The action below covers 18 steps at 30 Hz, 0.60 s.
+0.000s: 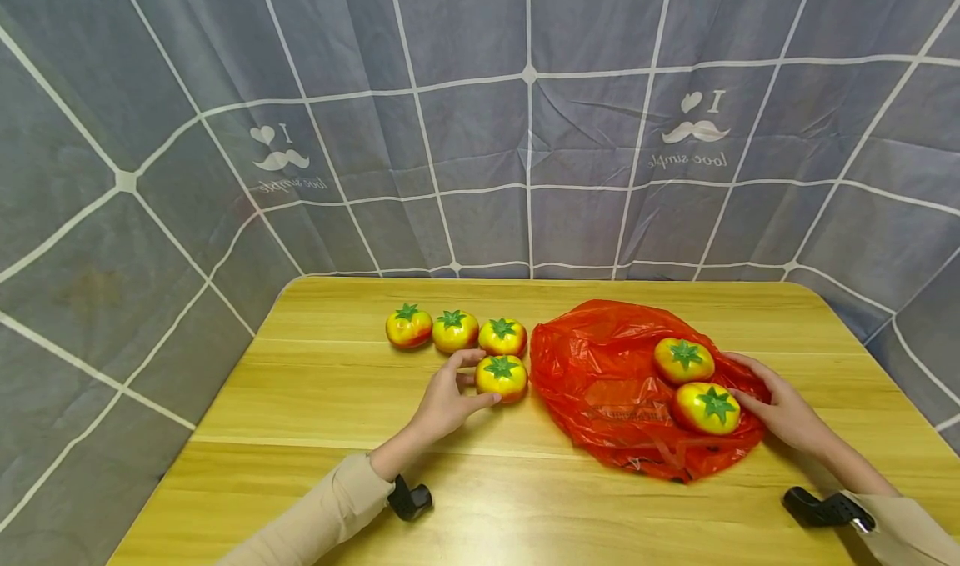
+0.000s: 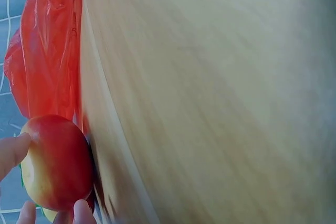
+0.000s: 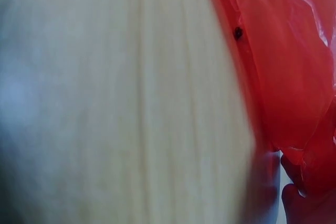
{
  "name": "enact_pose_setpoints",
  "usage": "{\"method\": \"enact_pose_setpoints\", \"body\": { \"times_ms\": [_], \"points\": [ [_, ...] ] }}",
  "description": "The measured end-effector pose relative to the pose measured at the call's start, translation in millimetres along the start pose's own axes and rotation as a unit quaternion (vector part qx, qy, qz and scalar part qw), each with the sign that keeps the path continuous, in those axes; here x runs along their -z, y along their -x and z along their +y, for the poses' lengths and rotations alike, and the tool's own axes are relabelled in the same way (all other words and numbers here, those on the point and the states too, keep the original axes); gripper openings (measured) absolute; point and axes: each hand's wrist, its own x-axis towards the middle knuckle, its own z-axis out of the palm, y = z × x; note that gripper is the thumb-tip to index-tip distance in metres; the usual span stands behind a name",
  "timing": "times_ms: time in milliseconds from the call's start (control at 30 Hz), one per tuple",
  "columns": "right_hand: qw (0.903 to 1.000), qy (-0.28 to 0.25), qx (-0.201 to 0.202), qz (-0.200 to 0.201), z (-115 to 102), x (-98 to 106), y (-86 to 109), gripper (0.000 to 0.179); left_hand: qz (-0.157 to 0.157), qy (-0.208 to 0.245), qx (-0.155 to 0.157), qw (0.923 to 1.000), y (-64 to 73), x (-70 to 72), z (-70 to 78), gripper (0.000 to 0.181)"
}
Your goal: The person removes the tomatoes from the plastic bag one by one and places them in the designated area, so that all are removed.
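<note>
In the head view my left hand [image 1: 444, 395] grips a yellow-and-red tomato [image 1: 502, 379] with a green star-shaped top, thumb on the near side and fingers on the far side. The left wrist view shows its red flank [image 2: 60, 163] between thumb and fingertips. A red plastic bag [image 1: 600, 374] lies spread just right of that tomato. My right hand [image 1: 783, 408] holds the bag's right side, with red film over some of its fingers [image 3: 304, 203]. Two more tomatoes, a farther one [image 1: 684, 360] and a nearer one [image 1: 707, 408], sit on the bag beside this hand.
Three tomatoes stand in a row behind my left hand: a left one [image 1: 408, 327], a middle one [image 1: 455, 333] and a right one [image 1: 503, 337]. The wooden table [image 1: 480, 499] meets a grey checked curtain [image 1: 480, 149] at its back edge.
</note>
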Motion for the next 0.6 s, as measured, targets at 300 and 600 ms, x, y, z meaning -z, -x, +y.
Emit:
{"method": "enact_pose_setpoints", "body": {
  "times_ms": [300,600],
  "points": [
    [1.0,-0.004,0.004,0.001,-1.8,-1.3,-0.4,0.048,0.016,-0.022,0.0,0.9996,3.2,2.2,-0.3,0.058],
    [0.9997,-0.021,0.01,-0.002,-1.2,0.3,-0.5,0.049,0.063,-0.142,-0.078,0.9847,8.5,2.2,4.1,0.06]
  ]
}}
